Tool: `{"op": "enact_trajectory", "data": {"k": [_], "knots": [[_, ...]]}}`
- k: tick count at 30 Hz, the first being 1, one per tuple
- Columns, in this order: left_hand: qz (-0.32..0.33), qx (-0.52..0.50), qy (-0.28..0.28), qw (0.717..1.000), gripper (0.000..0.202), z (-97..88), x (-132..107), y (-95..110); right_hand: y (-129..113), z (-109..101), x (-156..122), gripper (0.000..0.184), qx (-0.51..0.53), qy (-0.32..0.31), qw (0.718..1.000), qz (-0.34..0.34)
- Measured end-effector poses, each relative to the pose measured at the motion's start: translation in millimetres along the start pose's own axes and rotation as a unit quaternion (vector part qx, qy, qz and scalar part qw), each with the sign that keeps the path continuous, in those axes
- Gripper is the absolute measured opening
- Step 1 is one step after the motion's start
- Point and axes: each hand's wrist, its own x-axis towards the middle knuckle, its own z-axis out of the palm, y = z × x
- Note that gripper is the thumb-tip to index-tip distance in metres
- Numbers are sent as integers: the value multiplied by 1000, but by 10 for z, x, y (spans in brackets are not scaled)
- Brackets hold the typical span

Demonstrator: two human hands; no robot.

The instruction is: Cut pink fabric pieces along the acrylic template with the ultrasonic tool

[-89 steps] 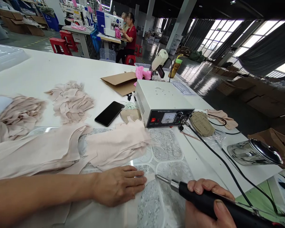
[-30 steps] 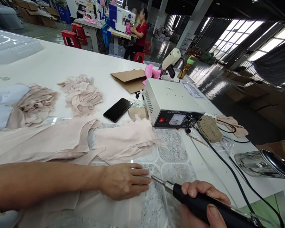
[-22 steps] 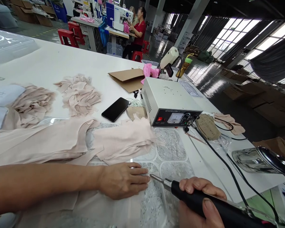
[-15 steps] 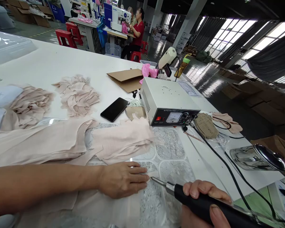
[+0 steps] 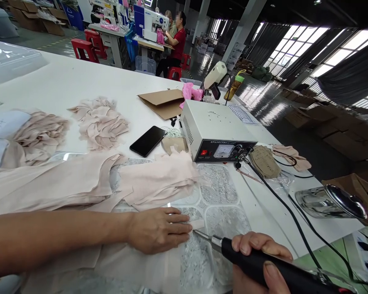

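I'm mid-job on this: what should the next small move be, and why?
I'd probably ease the left hand back slightly before moving the black tool held in the right hand. The tool's metal tip sits very close to the left fingertips, while a strip of pale cloth sticks out past them, so more room seems safer.

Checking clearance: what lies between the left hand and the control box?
In the head view, a pale fabric stack lies between the left hand and the control box; patterned mat shows beside it.
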Motion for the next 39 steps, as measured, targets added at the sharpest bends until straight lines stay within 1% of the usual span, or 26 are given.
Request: {"op": "enact_trajectory", "data": {"k": [5,9,12,15,19,21,24,28,30,32,35,39], "knots": [[2,-3,15,1000,28,-1,-2,-1,3,-9,22,7,-9,-15,1000,-7],[3,-6,20,1000,26,3,-2,10,-16,-67,35,7,11,17,1000,-5],[7,-4,10,1000,25,11,-7,3,-41,-117,37,8,18,36,999,-15],[13,-8,-13,1000,27,-10,-10,-26,-32,-138,40,7,24,57,998,-17],[5,-12,-29,999,31,-143,-6,-23,39,-120,61,9,25,68,997,-34],[-12,-9,-20,1000,31,-236,-19,40,73,-97,78,10,25,58,997,-47],[-55,2,-3,998,28,-336,-93,228,103,-53,102,11,31,32,997,-56],[-107,12,-1,994,27,-342,-261,538,98,-20,107,10,23,3,998,-58],[-130,28,-8,991,28,-321,-332,645,78,-34,97,10,12,-4,998,-56],[-146,53,-15,988,25,-312,-376,693,50,-62,84,10,-2,-4,998,-58],[-154,88,-20,984,17,-335,-395,683,4,-104,66,11,-15,0,998,-60],[-154,95,-17,983,16,-360,-357,667,-20,-117,52,9,-4,6,998,-59]]}}
